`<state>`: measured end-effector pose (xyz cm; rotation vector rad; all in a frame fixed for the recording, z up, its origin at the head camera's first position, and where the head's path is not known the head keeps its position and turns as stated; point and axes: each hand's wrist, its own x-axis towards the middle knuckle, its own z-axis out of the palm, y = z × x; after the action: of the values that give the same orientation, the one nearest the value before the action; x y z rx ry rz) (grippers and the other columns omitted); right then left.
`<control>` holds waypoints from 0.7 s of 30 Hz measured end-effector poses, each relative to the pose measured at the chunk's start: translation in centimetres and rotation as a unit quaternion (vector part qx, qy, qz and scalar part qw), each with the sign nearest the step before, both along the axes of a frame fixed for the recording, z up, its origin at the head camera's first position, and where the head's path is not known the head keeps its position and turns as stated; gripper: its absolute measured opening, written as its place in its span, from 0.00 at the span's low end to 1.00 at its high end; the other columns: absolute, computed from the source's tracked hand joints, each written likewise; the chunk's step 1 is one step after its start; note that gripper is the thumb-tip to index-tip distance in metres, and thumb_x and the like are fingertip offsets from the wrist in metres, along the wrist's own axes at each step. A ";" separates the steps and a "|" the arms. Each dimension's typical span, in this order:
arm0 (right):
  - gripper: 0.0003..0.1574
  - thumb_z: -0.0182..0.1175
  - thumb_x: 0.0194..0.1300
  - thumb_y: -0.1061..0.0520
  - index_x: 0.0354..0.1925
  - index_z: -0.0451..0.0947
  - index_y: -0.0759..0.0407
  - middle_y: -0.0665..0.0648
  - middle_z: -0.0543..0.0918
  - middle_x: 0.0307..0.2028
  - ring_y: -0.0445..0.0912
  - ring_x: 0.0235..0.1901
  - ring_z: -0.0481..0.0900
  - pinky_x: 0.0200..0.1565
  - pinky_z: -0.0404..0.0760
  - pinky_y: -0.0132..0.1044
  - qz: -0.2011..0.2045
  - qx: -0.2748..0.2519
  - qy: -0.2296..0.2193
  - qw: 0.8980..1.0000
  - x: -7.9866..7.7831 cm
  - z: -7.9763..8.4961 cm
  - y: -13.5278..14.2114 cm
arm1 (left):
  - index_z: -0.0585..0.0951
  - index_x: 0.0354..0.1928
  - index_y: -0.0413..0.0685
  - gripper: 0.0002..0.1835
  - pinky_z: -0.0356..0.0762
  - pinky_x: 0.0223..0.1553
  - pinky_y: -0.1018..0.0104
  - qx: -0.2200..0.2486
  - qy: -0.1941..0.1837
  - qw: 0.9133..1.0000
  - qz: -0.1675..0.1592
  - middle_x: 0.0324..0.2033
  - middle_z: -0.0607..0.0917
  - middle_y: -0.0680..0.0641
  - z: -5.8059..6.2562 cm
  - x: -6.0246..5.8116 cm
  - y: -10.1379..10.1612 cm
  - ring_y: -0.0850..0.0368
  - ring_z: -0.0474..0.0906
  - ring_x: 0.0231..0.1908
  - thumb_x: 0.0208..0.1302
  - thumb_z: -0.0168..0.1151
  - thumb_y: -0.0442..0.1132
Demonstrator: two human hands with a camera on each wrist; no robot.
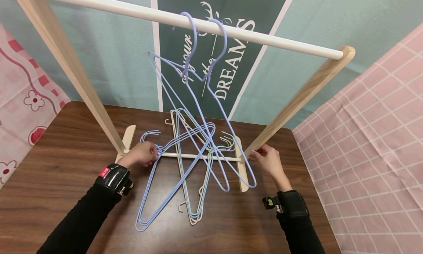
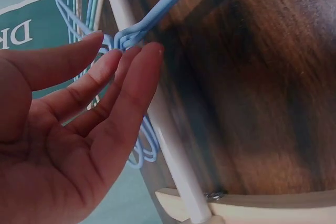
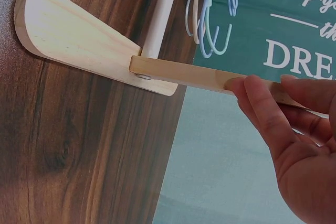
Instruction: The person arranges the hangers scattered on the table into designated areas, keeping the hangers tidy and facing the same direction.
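At nine o'clock the left hand (image 1: 143, 154) curves, half open, at the necks of slim blue triangular hangers (image 2: 163, 2) crossing the round white lower rod (image 2: 175, 156); I can't tell whether it grips. At three, the right hand (image 1: 269, 161) pinches the pale wooden post (image 3: 184, 73), presumably for steadiness.

Looks like smooth wood in both posts (image 1: 76, 75), smooth plastic in blue hangers (image 2: 163, 4), glossy wood grain on the bench (image 1: 231, 224), matt cloth in the far curtain (image 1: 119, 55)
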<state>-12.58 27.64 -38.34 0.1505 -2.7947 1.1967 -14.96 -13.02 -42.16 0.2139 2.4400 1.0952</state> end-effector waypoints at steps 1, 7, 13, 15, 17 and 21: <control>0.08 0.59 0.59 0.68 0.37 0.76 0.74 0.71 0.81 0.32 0.57 0.31 0.83 0.30 0.81 0.36 0.000 -0.001 0.000 1.000 0.0 0.0 0.0 | 0.73 0.25 0.35 0.04 0.78 0.20 0.66 0.000 0.002 1.000 0.001 0.17 0.77 0.44 -0.1 0.0 0.0 0.59 0.76 0.17 0.54 0.56 0.27; 0.08 0.59 0.59 0.68 0.37 0.75 0.75 0.72 0.81 0.32 0.57 0.31 0.83 0.29 0.81 0.33 -0.002 -0.006 -0.002 1.000 0.0 0.0 -0.1 | 0.73 0.23 0.37 0.06 0.79 0.21 0.66 -0.007 0.005 1.000 0.011 0.16 0.76 0.45 -0.6 0.0 0.2 0.59 0.75 0.17 0.53 0.59 0.28; 0.09 0.59 0.59 0.68 0.37 0.75 0.75 0.72 0.80 0.32 0.58 0.31 0.82 0.30 0.81 0.34 -0.006 -0.006 -0.001 1.000 -0.1 0.0 -0.1 | 0.72 0.21 0.38 0.07 0.78 0.19 0.67 -0.010 0.008 1.000 0.019 0.15 0.74 0.47 -0.9 -0.1 0.3 0.61 0.74 0.15 0.52 0.60 0.28; 0.09 0.59 0.59 0.68 0.37 0.76 0.75 0.72 0.81 0.32 0.58 0.31 0.82 0.30 0.81 0.35 -0.008 -0.005 -0.002 1.000 -0.1 -0.1 -0.1 | 0.72 0.20 0.39 0.08 0.78 0.19 0.68 -0.014 0.012 1.000 0.020 0.13 0.74 0.48 -1.0 -0.1 0.3 0.62 0.73 0.14 0.52 0.61 0.28; 0.09 0.59 0.59 0.68 0.37 0.76 0.75 0.72 0.80 0.33 0.58 0.31 0.82 0.30 0.81 0.35 -0.007 -0.004 -0.002 1.000 -0.1 0.0 -0.1 | 0.72 0.19 0.39 0.09 0.77 0.18 0.69 -0.018 0.019 0.999 0.021 0.12 0.74 0.48 -1.1 0.0 0.3 0.62 0.73 0.13 0.52 0.62 0.29; 0.09 0.59 0.60 0.67 0.37 0.75 0.75 0.72 0.81 0.33 0.58 0.32 0.82 0.30 0.81 0.36 -0.007 -0.007 -0.006 1.000 0.0 0.1 -0.1 | 0.71 0.18 0.40 0.10 0.77 0.17 0.69 -0.020 0.026 0.999 0.025 0.11 0.74 0.48 -1.3 0.1 0.3 0.63 0.73 0.12 0.51 0.62 0.29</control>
<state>-12.60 27.53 -38.29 0.1223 -2.7923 1.2171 -14.81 -12.73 -43.46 0.1723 2.5237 1.0746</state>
